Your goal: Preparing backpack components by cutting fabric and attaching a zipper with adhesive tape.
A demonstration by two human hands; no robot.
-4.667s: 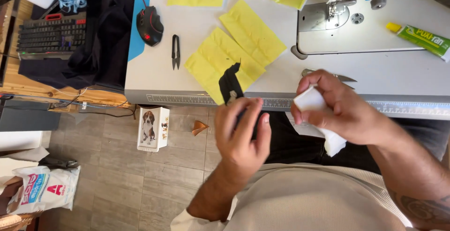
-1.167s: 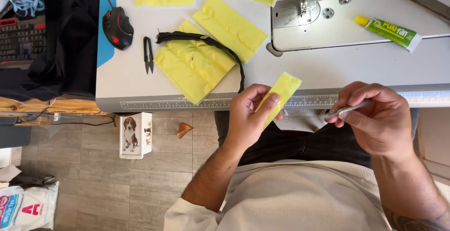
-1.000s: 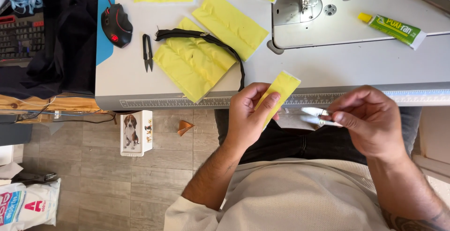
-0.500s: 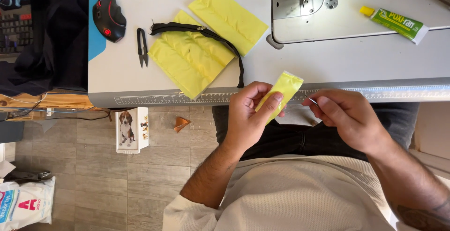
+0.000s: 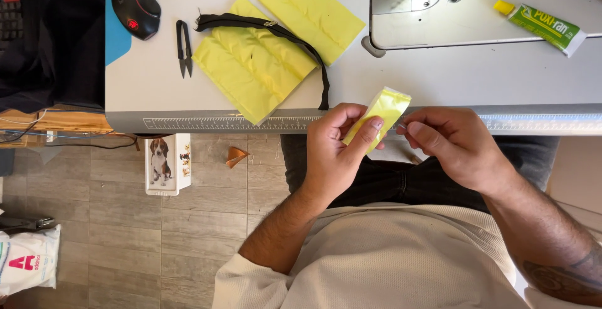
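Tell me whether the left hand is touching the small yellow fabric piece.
Touching. The head view shows the left hand pinching the small yellow fabric piece, thumb across its front and fingers behind it, with no gap visible.

The left hand [image 5: 335,152] is raised just below the front edge of the white sewing desk [image 5: 439,89], thumb and fingers pinched closed on a small folded yellow fabric piece [image 5: 379,115]. The right hand [image 5: 454,146] sits just beside it, fingertips curled together near the fabric's edge. Both forearms angle inward from the torso, cream sleeves pushed back.
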